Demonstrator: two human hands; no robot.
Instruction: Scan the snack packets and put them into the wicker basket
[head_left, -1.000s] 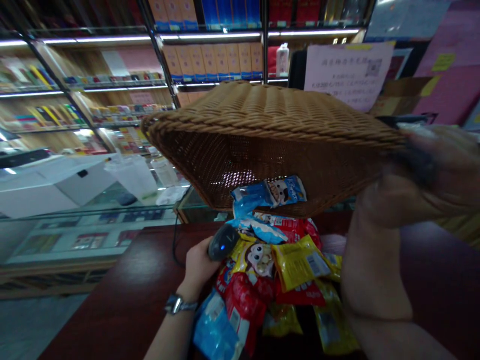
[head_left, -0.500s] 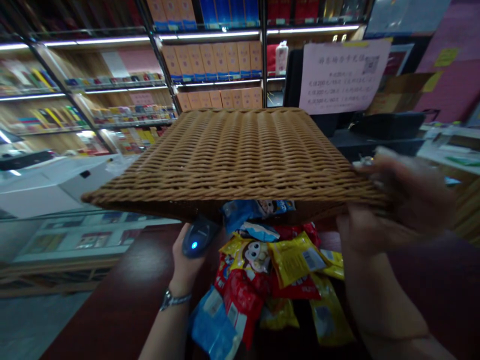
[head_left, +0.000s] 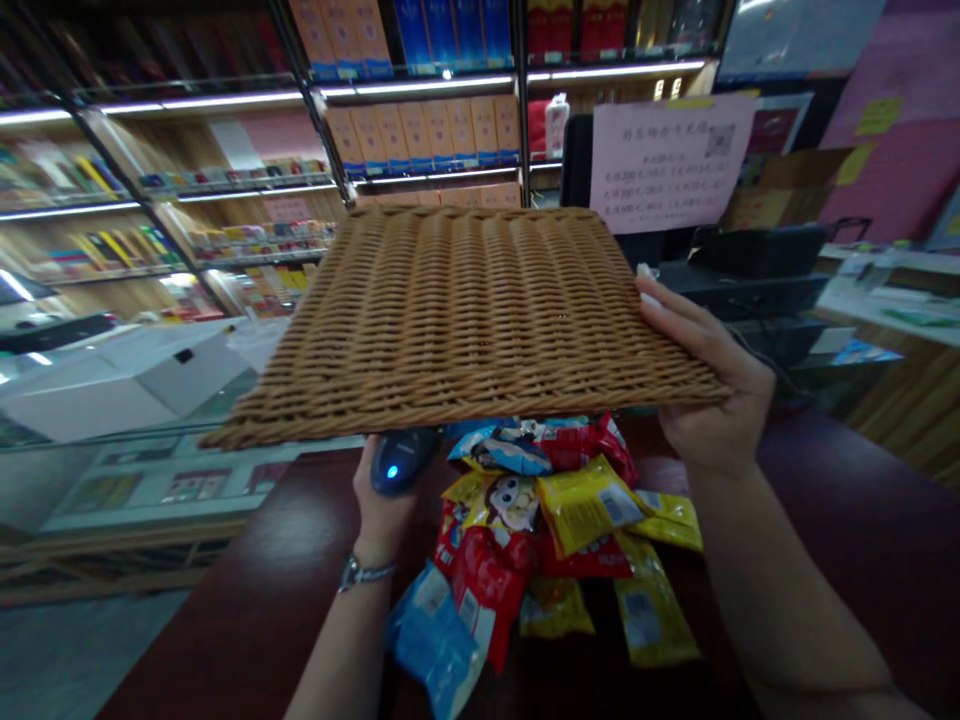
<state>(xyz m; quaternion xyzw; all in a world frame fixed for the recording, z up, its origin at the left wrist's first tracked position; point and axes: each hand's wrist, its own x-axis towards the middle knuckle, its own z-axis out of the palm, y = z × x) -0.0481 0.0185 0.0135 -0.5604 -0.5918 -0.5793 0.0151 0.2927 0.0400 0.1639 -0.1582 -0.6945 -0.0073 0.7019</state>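
The basket [head_left: 465,320] is of rough woven wicker; the snack packets [head_left: 589,507] are glossy, wrinkled plastic; the near table [head_left: 300,540] looks smooth, polished wood.

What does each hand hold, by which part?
Right hand holds the wicker basket by its right rim; left hand, a dark scanner, gripped part hidden.

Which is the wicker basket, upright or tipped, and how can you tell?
Tipped. The wicker basket has its woven outside facing up towards the camera, its inside hidden; the right hand grips its edge.
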